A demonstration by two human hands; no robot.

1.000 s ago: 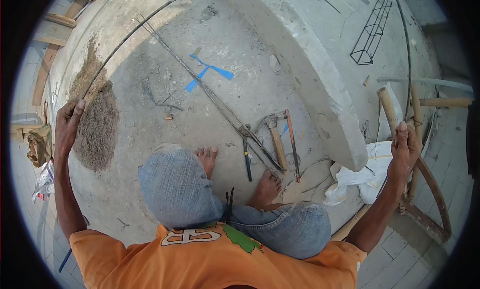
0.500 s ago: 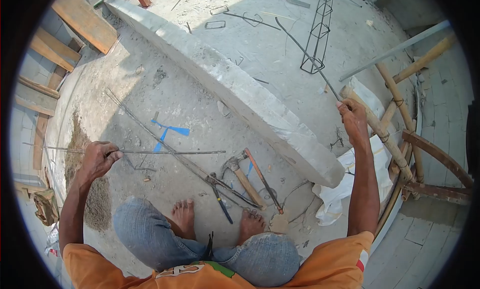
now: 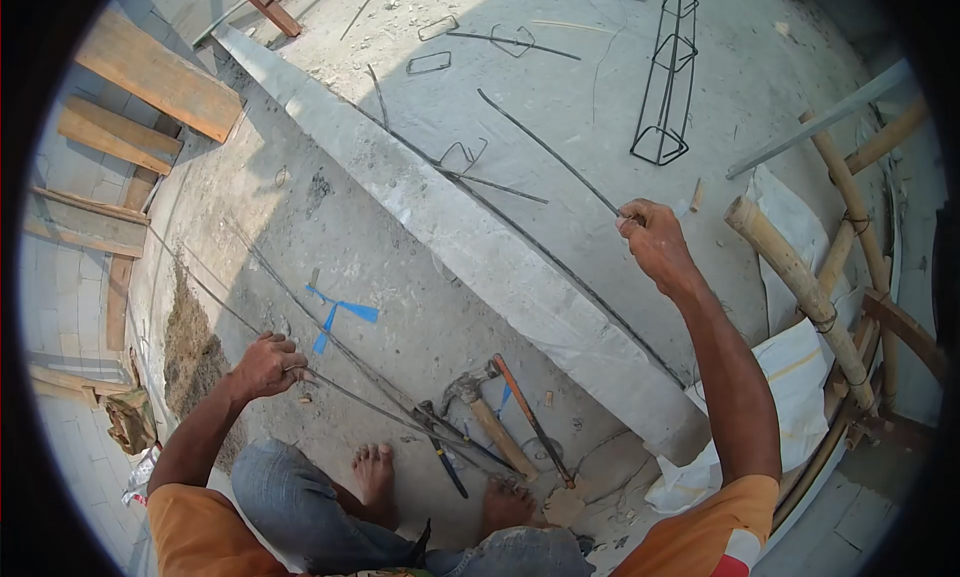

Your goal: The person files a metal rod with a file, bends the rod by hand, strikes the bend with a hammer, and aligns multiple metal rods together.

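Observation:
My left hand (image 3: 268, 365) is closed around a thin steel rod (image 3: 360, 399), which slants from the timber at the left down toward my feet. My right hand (image 3: 655, 245), beyond the concrete ledge, pinches the near end of another steel rod (image 3: 550, 152) that points away up-left. Between my hands, further long rods (image 3: 310, 299) lie on the floor beside a blue strip (image 3: 355, 310). Near my feet are a hammer (image 3: 500, 437) with a wooden handle, an orange-and-black bar-like tool (image 3: 532, 417) and pincers (image 3: 445, 459) with black-and-yellow handles, partly under the rods.
A low concrete ledge (image 3: 400, 192) crosses diagonally. Past it lie a tied rebar cage (image 3: 665, 77), bent wire stirrups (image 3: 430, 63) and a long rod (image 3: 575, 282) along the ledge. Bamboo poles (image 3: 800, 262) and white sacking (image 3: 740, 417) are at right; timber boards (image 3: 160, 72) at left.
My left hand has moved right and nearer, its rod turning from level to slanting. My right hand has come left and slightly nearer with its rod. The view has shifted a little.

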